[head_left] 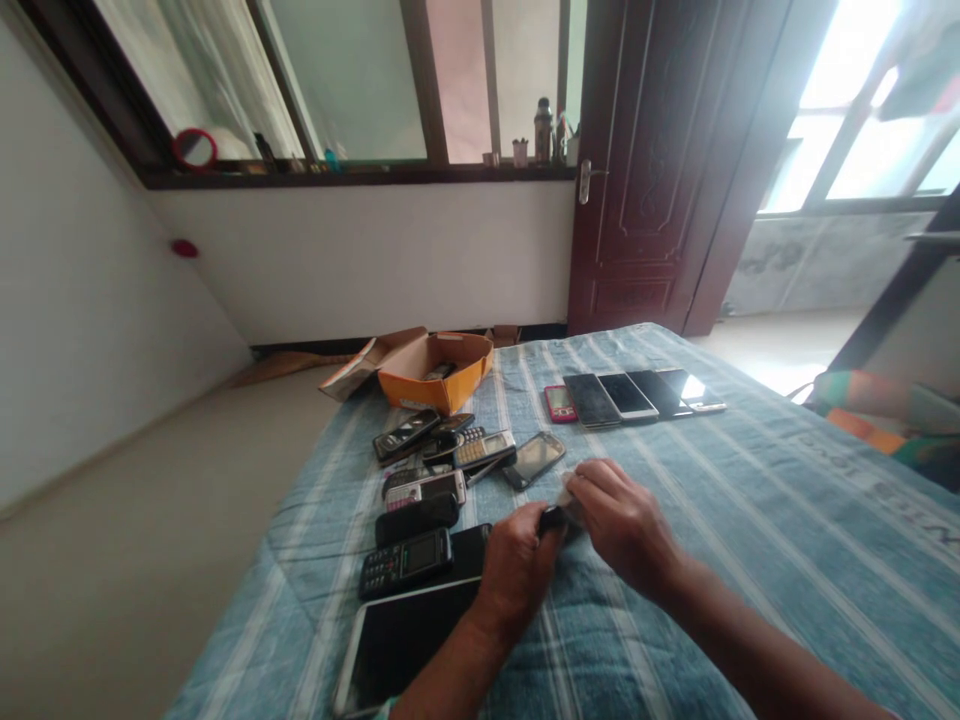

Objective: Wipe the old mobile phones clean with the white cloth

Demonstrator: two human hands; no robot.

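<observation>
My left hand (517, 565) is closed round a small dark phone (553, 518), of which only one end shows between the fingers. Against its far side, my right hand (626, 525) pinches something pale, perhaps a cloth (567, 490); most of it is hidden by the fingers. Just beyond the hands lies a phone with a grey screen (537, 460). To the left are a black keypad phone (406, 563), a black handset (417, 518) and a large white-framed tablet (405, 640), partly under my left forearm. Several older keypad phones (484, 450) are heaped behind them.
An open orange cardboard box (435, 398) with a phone inside stands at the bed's far left edge. Several flat phones (630, 396) lie in a row at the back right, beside a small red device (559, 402). Striped blue bedding (750, 560) covers the bed.
</observation>
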